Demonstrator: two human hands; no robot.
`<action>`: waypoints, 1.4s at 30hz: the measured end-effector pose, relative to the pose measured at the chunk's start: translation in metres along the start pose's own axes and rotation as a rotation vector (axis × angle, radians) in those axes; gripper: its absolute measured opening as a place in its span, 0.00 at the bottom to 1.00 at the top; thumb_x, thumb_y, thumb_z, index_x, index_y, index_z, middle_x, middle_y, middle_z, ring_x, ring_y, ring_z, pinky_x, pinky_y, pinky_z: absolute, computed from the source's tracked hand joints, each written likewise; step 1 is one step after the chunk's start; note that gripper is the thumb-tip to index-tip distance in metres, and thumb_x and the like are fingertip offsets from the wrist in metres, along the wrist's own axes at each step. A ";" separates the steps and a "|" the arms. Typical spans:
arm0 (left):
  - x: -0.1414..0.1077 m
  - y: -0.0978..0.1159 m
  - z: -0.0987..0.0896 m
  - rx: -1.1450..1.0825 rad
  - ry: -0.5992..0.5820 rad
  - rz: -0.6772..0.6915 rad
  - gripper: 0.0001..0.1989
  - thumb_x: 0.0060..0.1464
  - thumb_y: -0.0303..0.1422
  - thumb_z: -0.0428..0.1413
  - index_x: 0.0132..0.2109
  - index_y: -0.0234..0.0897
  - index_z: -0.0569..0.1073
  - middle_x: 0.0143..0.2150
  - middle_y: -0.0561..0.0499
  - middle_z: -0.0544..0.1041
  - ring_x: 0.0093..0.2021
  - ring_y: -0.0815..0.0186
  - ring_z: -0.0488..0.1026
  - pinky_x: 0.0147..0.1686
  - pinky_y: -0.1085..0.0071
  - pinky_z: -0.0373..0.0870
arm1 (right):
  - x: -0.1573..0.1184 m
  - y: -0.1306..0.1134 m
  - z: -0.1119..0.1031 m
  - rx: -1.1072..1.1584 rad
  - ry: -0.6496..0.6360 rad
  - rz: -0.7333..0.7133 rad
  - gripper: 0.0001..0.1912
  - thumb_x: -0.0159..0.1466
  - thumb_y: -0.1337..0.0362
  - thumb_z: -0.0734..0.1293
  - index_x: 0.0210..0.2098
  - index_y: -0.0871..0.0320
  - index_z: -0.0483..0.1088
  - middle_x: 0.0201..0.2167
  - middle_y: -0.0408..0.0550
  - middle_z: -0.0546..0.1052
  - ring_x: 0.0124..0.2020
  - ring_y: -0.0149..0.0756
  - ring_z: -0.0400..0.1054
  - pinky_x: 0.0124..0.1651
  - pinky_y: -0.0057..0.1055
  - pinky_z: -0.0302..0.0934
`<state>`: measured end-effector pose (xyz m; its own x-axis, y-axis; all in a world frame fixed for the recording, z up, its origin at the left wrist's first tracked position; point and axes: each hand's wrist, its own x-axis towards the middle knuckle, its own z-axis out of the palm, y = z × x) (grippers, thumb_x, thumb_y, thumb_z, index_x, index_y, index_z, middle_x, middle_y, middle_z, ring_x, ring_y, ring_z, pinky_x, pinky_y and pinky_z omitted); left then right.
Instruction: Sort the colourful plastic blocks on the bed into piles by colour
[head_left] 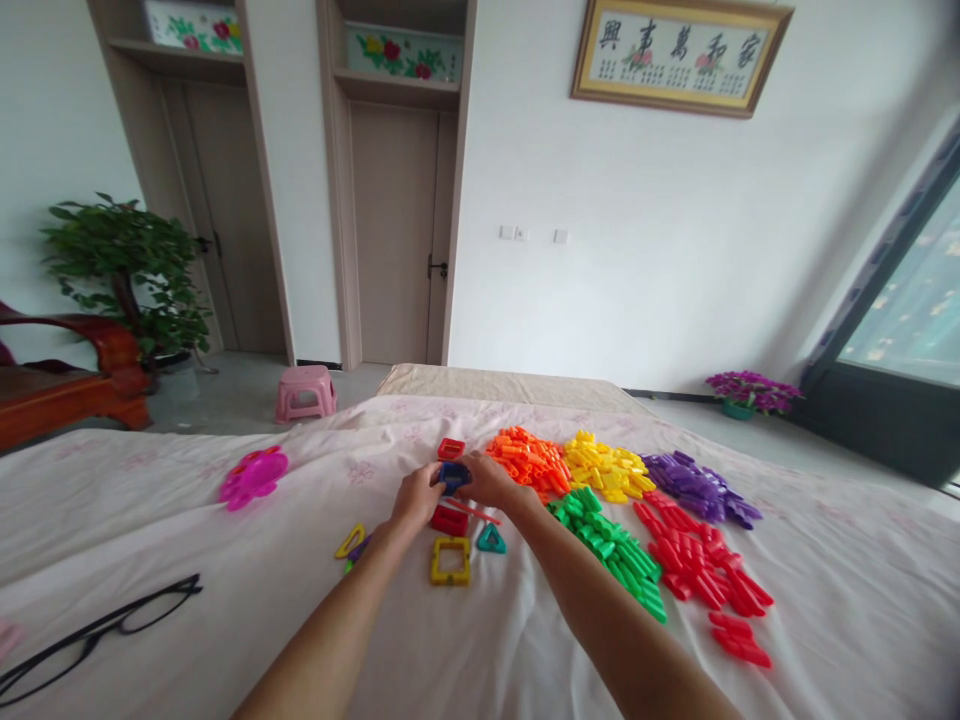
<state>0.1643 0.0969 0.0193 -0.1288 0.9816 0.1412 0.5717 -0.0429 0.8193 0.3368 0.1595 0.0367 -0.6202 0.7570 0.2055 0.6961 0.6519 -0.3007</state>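
Between my two hands is a dark blue building piece [453, 476], gripped from both sides. My left hand [418, 497] closes on its left edge, and my right hand [489, 480] on its right edge. Just beyond it lies a red frame piece [451, 448]. Nearer to me are another red piece [450, 520], a thin red strip [475, 511], a yellow square frame [451, 562] and a teal triangle [491, 539]. By my left forearm lies a yellow triangle [350, 541] with purple and green pieces partly hidden by the arm.
Right of my hands lie heaps of orange [529, 460], yellow [606, 467], purple [697, 485], green [611, 545] and red plastic pieces [697, 550]. A magenta tray [253, 478] and black eyeglasses [97, 630] rest on the left of the patterned cloth [285, 590]. A pink stool [306, 393] stands beyond.
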 end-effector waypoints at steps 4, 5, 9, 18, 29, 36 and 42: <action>0.000 0.002 -0.001 0.053 0.012 0.000 0.24 0.54 0.23 0.58 0.59 0.38 0.75 0.53 0.44 0.82 0.55 0.63 0.77 0.52 0.73 0.68 | 0.005 0.003 0.004 0.010 0.012 -0.022 0.24 0.56 0.56 0.74 0.50 0.57 0.75 0.45 0.54 0.78 0.45 0.44 0.72 0.47 0.34 0.64; 0.000 0.002 -0.001 0.065 0.013 0.002 0.24 0.54 0.23 0.58 0.58 0.39 0.75 0.53 0.45 0.82 0.55 0.63 0.77 0.52 0.73 0.68 | 0.005 0.003 0.005 0.009 0.006 -0.018 0.23 0.56 0.55 0.73 0.49 0.58 0.74 0.45 0.54 0.78 0.45 0.44 0.72 0.47 0.35 0.64; -0.001 0.005 -0.001 0.106 0.012 0.011 0.24 0.54 0.23 0.58 0.58 0.40 0.75 0.52 0.45 0.82 0.53 0.63 0.78 0.50 0.73 0.68 | 0.005 -0.004 0.006 -0.017 -0.010 0.029 0.26 0.57 0.54 0.73 0.51 0.60 0.72 0.46 0.58 0.77 0.45 0.47 0.71 0.47 0.37 0.64; -0.004 0.008 -0.003 0.106 0.010 -0.009 0.30 0.52 0.22 0.60 0.62 0.38 0.71 0.54 0.44 0.81 0.54 0.63 0.77 0.51 0.73 0.68 | 0.003 -0.010 0.008 -0.035 -0.029 0.068 0.34 0.56 0.54 0.74 0.59 0.58 0.67 0.51 0.60 0.74 0.48 0.50 0.71 0.48 0.40 0.65; -0.004 0.009 -0.003 0.049 0.023 -0.053 0.30 0.50 0.22 0.59 0.61 0.41 0.72 0.53 0.44 0.82 0.54 0.61 0.78 0.52 0.71 0.68 | -0.002 0.000 0.011 0.107 0.030 0.118 0.37 0.49 0.65 0.77 0.58 0.59 0.70 0.49 0.55 0.76 0.46 0.46 0.72 0.47 0.35 0.65; -0.002 0.012 -0.004 -0.020 0.116 -0.154 0.19 0.55 0.32 0.58 0.54 0.36 0.77 0.51 0.39 0.82 0.53 0.56 0.77 0.52 0.66 0.68 | -0.007 -0.009 0.007 0.046 0.005 0.122 0.34 0.53 0.56 0.76 0.57 0.56 0.70 0.49 0.54 0.76 0.48 0.47 0.72 0.47 0.35 0.65; 0.000 -0.007 -0.013 -0.255 0.203 -0.303 0.19 0.51 0.30 0.61 0.51 0.34 0.78 0.42 0.42 0.83 0.41 0.58 0.80 0.40 0.68 0.73 | -0.006 -0.013 0.000 0.012 -0.055 0.108 0.26 0.55 0.56 0.75 0.51 0.58 0.74 0.47 0.54 0.77 0.46 0.47 0.72 0.46 0.36 0.65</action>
<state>0.1500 0.0949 0.0204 -0.4305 0.9017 -0.0411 0.2689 0.1716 0.9477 0.3317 0.1463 0.0390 -0.5608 0.8193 0.1194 0.7559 0.5655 -0.3298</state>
